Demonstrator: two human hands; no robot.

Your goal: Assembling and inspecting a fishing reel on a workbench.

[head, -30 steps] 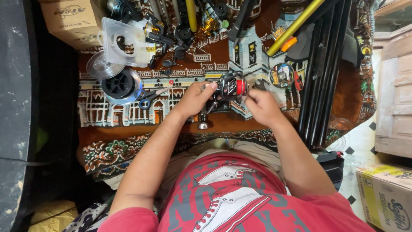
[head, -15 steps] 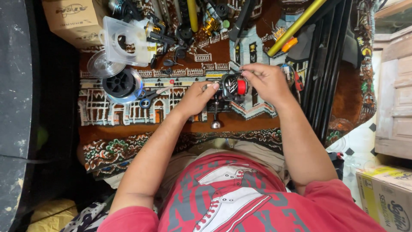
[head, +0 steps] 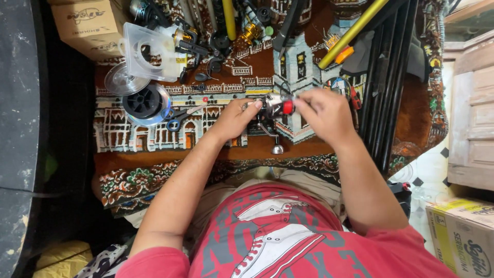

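A person in a red printed shirt is sitting over a patterned rug [head: 154, 139] woven with brown ground and pale building shapes, which is covering the work surface. To the right, a tiled floor [head: 427, 175] with dark diamond insets is showing beside a pale wooden panel [head: 471, 118], and a printed cardboard box [head: 460, 234] is sitting at the lower right corner.

Between the two hands, a fishing reel [head: 272, 110] is being held just above the rug. Its body is dark with a silver spool and a red cap on the end facing the right hand, and its crank arm, ending in a small metal knob [head: 278, 150], is hanging down toward the person.

The left hand [head: 234, 118] is gripping the reel's left side, fingers curled around it. The right hand [head: 324, 113] is pinching at the red cap end, fingers closed on it.

Just left of the left hand, blue-handled scissors [head: 177, 118] are lying beside a dark line spool [head: 146, 103], with a clear plastic tray [head: 149, 51] beyond. Past the fingers, more reels and parts are crowding the rug's far edge, and black rods [head: 386, 77] with a yellow tube [head: 352, 33] are lying just beyond the right hand.
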